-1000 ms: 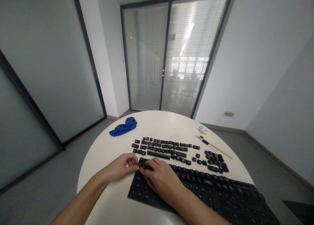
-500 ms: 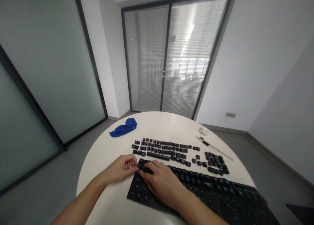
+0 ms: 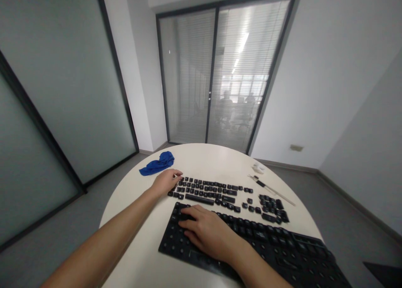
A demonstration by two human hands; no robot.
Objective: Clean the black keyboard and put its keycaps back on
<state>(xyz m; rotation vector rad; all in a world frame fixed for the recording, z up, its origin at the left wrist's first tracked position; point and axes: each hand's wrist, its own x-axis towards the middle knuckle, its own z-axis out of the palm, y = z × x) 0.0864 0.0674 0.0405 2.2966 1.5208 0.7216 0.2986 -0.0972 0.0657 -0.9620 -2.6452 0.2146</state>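
On a pale round table (image 3: 216, 156) with a blue cloth (image 3: 158, 164) at far left, reaches with left hand (image 3: 166, 181) to the left end of loose keycaps (image 3: 206, 188) (cannot tell whether gripping one); rests right hand (image 3: 207, 228), fingers loosely spread, on the near black keyboard (image 3: 276, 240).

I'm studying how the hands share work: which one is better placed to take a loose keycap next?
Probably the left hand: its fingers are at the left end of the loose keycaps, while the right hand rests on the keyboard.
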